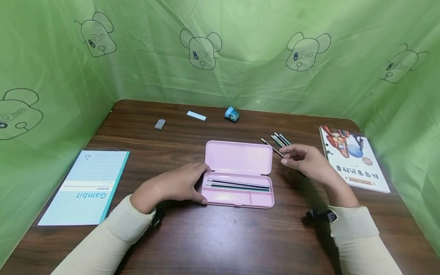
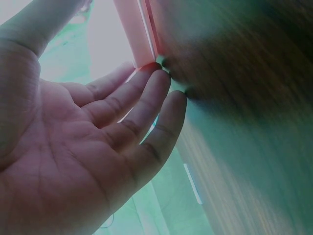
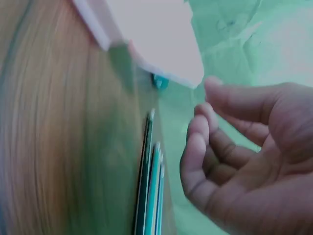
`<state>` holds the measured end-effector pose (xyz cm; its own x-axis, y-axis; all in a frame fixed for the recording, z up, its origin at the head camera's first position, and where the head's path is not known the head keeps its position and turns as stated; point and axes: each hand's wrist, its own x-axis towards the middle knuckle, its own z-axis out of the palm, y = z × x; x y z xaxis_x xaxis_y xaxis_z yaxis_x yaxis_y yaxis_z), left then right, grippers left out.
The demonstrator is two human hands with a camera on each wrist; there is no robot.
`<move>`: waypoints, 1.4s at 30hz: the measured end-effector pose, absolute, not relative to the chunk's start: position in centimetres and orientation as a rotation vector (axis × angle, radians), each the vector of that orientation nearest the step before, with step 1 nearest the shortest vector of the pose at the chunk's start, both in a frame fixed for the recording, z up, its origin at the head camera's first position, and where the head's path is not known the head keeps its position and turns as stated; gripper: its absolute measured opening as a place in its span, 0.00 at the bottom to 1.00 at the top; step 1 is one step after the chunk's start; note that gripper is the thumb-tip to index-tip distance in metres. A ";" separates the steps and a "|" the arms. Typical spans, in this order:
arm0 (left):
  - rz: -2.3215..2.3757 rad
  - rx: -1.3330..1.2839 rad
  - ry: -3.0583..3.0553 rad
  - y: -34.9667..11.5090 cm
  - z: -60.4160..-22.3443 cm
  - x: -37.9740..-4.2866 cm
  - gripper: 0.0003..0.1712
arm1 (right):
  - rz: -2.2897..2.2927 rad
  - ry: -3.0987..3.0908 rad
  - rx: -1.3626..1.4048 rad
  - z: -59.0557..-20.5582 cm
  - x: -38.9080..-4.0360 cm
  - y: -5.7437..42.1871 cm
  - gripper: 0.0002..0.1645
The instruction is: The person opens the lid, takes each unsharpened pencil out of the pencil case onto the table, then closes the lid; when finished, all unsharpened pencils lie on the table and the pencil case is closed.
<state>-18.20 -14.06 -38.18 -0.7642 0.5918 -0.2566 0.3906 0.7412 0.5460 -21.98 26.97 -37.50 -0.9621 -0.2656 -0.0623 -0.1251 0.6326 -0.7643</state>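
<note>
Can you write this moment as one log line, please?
left hand: touching case | right hand: empty, near loose pencils | case: open, holds pencils | notebook: far left | book: far right

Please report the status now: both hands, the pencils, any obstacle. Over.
Left hand touching case, lid open. Right hand empty, beside loose pencils. Other pencils inside case. No obstacle seen.

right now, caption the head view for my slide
Left hand touching an open pink pencil case, right hand beside loose pencils.
</note>
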 end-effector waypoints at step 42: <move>0.651 0.744 2.533 -14.0 -38.2 -18.2 0.46 | -1.015 2.395 -0.806 -39.4 -18.2 18.5 0.20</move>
